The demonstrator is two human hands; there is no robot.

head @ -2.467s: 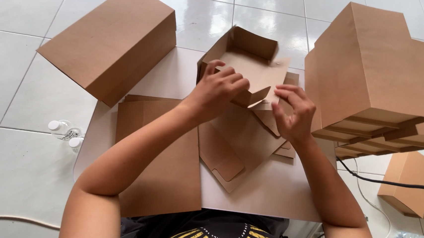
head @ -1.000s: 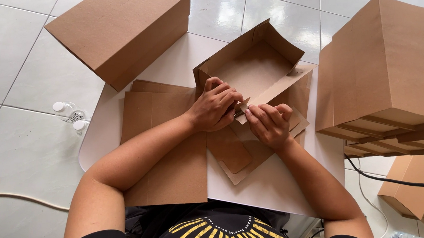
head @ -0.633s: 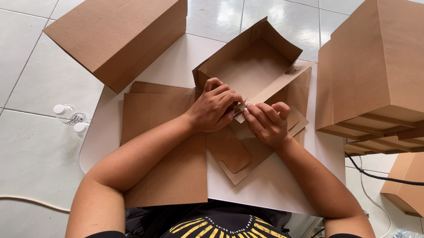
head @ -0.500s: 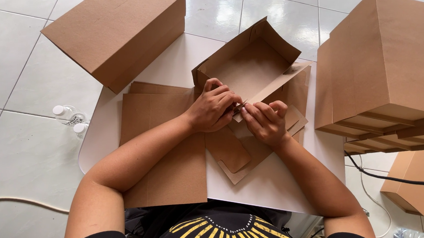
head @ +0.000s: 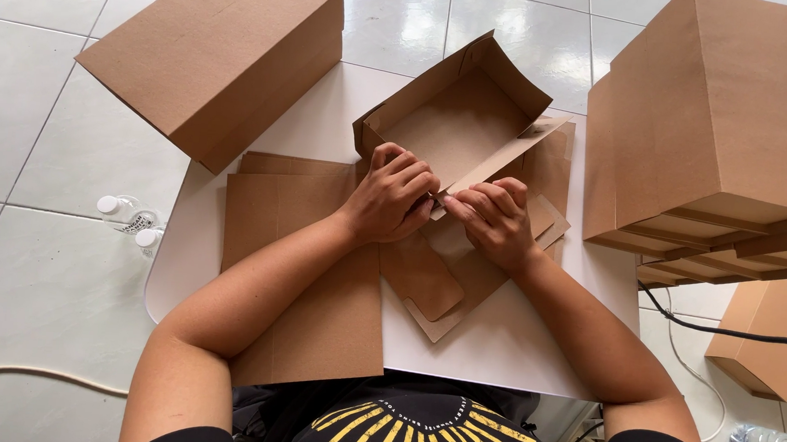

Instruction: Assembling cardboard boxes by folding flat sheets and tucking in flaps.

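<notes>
- We are pinching the near wall of the half-made box (head: pixel 460 133) with both hands, right at the middle of the white table (head: pixel 532 351).
- Our left hand (head: pixel 393 196) is curling over the near edge, fingers bent shut on the cardboard.
- Our right hand (head: pixel 495 221) is squeezing a long flap (head: pixel 509 155) that is slanting across the box, fingertips closed on it and almost touching the left hand.
- The far wall and left wall of the box are already standing up. The near side and the right side are not done yet, and more flaps (head: pixel 426 283) are lying flat under our wrists. So we think the box is about halfway made.
- The box is holding nothing inside; we are seeing only its brown floor.
- A pile of flat sheets (head: pixel 300 307) is waiting under our left arm, not folded yet.
- A finished closed box (head: pixel 216 52) is sitting to the far left, partly on the table.
- A stack of finished boxes (head: pixel 723 133) is standing at the right, and a few more (head: pixel 768 344) are sitting on the floor.
- Small bottles (head: pixel 126 216) are lying on the tiles at the left, and a black cable (head: pixel 727 332) is running along at the right.
</notes>
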